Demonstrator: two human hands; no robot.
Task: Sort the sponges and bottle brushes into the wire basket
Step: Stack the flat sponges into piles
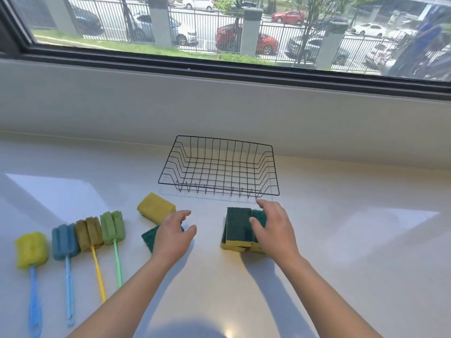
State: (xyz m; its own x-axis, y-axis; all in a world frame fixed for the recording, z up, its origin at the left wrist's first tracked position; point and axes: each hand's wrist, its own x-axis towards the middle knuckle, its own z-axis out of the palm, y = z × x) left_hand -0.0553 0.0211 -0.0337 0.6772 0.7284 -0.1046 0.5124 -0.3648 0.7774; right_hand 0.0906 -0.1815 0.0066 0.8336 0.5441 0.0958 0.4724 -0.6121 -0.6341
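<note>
While right hand (273, 228) rests spread-fingered atop the green-and-yellow sponge stack (238, 230), left hand (172, 234) hovers relaxed, holding nothing, over a green sponge (148, 237); yellow sponge (156, 207) just beyond; wire basket (218, 167) behind; four bottle brushes (89, 234) lie leftward on white counter (353, 240)

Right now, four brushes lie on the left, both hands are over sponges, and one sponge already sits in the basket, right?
No. The head view shows the basket holds nothing yet. Four brushes do lie on the left, and the left hand and right hand are over sponges.
</note>
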